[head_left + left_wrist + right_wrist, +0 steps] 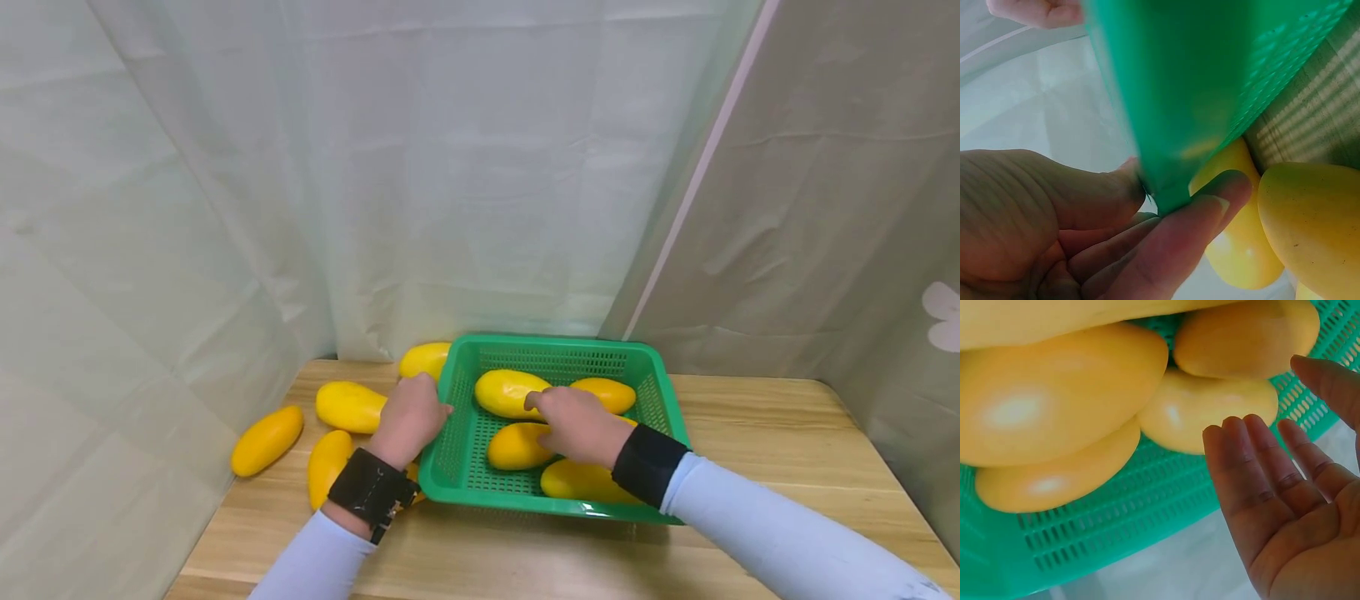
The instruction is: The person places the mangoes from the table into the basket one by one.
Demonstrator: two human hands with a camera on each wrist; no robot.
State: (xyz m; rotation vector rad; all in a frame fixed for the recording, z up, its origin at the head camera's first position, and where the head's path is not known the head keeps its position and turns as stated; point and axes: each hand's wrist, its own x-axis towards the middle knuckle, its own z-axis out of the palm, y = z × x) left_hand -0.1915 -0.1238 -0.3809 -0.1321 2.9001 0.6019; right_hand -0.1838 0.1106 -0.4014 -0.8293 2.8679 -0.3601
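Basket [517, 501], long axis crosswise; left hand [411, 419] tight on rim [1174, 199]; right hand [579, 425] loose, seemingly empty, over fruit [504, 393].

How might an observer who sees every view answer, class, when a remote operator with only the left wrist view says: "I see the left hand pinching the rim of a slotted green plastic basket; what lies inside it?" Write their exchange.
Observer: Several smooth, yellow, oval fruits lie inside the green plastic basket.
Operator: Is the right hand holding one?
Observer: No, the right wrist view shows nothing in its palm.
Operator: Does any fruit lie well away from the basket?
Observer: Yes, one yellow-orange oval fruit lies apart at the far left of the pale wooden table.
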